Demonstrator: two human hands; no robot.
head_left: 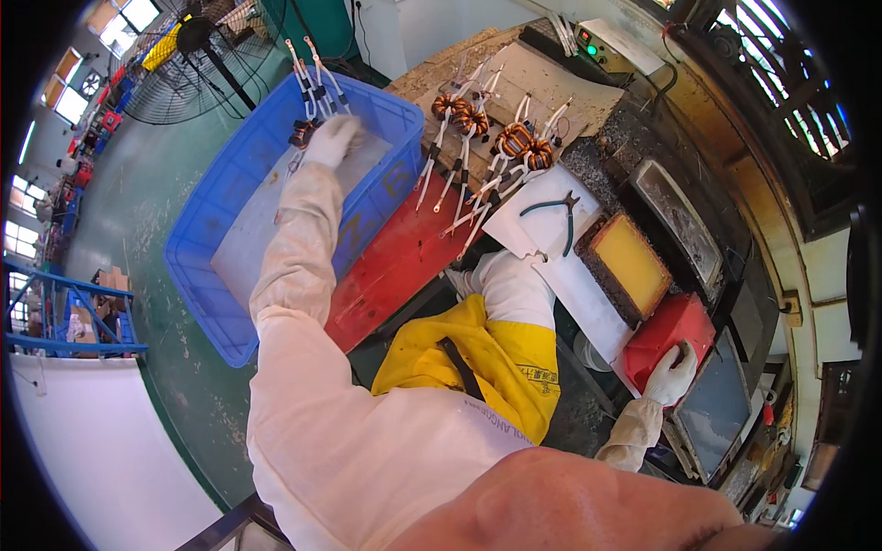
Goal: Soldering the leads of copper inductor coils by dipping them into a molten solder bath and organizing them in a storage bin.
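My left hand, in a white glove, reaches over the far part of a blue plastic bin. Right beside it is a copper-wound ring coil, its white-sleeved leads standing up past the bin's rim. Its fingers are smeared and partly hidden, so I cannot tell whether they hold the coil. My right hand, gloved too, rests with fingers apart on a red box-like piece at the right. Several more ring coils with long leads lie on the bench beyond my lap.
Cutting pliers lie on a white board. Near them are a dark-edged tray of yellow material, a metal-framed trough and a control box with a green light. A red board adjoins the bin; a fan stands behind.
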